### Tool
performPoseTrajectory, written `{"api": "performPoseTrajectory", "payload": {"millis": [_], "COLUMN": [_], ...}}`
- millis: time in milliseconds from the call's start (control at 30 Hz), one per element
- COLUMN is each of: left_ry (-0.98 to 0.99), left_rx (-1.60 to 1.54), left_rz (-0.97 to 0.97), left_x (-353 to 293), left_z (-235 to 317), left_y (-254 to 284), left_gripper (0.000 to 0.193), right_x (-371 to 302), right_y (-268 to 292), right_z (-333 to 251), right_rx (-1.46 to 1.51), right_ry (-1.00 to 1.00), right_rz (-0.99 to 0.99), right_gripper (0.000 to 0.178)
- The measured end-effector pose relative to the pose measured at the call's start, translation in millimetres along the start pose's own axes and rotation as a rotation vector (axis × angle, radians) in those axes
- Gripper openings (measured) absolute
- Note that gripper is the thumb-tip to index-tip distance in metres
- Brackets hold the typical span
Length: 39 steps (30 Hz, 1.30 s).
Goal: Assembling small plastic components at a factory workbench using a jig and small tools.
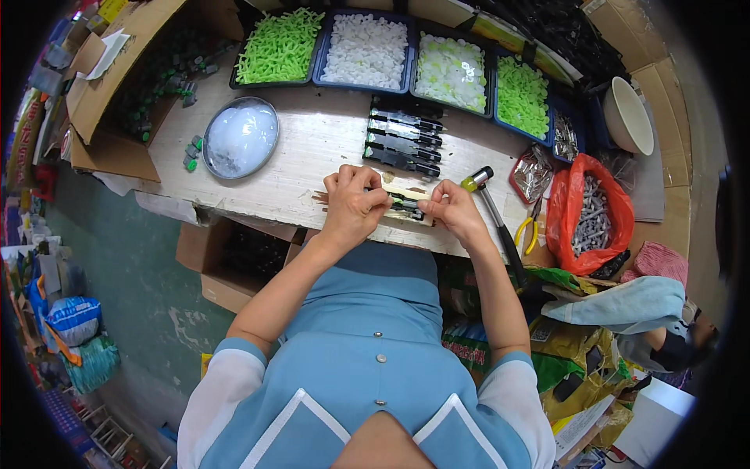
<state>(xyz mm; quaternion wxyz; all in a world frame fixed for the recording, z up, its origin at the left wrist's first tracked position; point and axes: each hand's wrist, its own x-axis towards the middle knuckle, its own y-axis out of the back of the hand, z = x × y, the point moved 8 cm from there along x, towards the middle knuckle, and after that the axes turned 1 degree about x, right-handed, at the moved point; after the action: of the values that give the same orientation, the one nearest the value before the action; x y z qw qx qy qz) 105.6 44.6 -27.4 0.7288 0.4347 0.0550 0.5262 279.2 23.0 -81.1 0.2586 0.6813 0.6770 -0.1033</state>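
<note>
At the front edge of the work table, a small black plastic part [405, 205] with a light green bit lies on a pale jig block [409, 192]. My left hand [355, 205] is closed over its left end, fingertips pinched together and partly hiding it. From the other side, my right hand [455, 213] pinches the right end between thumb and forefinger. Just beyond the block, several similar long black parts [403, 141] lie side by side in a row. To the right of my right hand rests a hammer [500, 219] with a yellowish end and a dark handle.
Blue trays along the back hold green pieces [280, 47], white pieces [366, 51], pale discs [451, 70] and more green pieces [522, 95]. A round dish [241, 137] sits left. Right are yellow-handled pliers [532, 234] and a red bag [564, 215] of grey parts.
</note>
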Motion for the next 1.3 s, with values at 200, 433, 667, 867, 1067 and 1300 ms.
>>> {"api": "performPoseTrajectory", "payload": {"millis": [200, 433, 667, 867, 1067, 1300], "left_ry": [0.001, -0.005, 0.018, 0.012, -0.019, 0.140], "left_rx": [-0.032, -0.059, -0.064, -0.096, -0.087, -0.559], "left_rz": [0.034, 0.007, 0.001, -0.010, 0.025, 0.101], "left_x": [-2, 4, 2, -4, -6, 16], "left_z": [-2, 2, 3, 2, 8, 26], "left_y": [1, 5, 6, 5, 14, 38], "left_gripper": [0.007, 0.009, 0.010, 0.009, 0.008, 0.038], "right_x": [2, 8, 49, 95, 41, -30], "right_y": [-6, 44, 183, 164, 178, 34], "right_z": [10, -55, -231, -247, -221, -110], "right_rx": [0.056, -0.455, -0.865, -1.280, -0.546, -0.042], "right_ry": [0.180, 0.361, 0.881, 0.622, 0.828, 0.304], "right_rz": [0.029, 0.148, 0.953, 0.866, 0.729, -0.183], "right_gripper": [0.023, 0.018, 0.013, 0.020, 0.018, 0.016]}}
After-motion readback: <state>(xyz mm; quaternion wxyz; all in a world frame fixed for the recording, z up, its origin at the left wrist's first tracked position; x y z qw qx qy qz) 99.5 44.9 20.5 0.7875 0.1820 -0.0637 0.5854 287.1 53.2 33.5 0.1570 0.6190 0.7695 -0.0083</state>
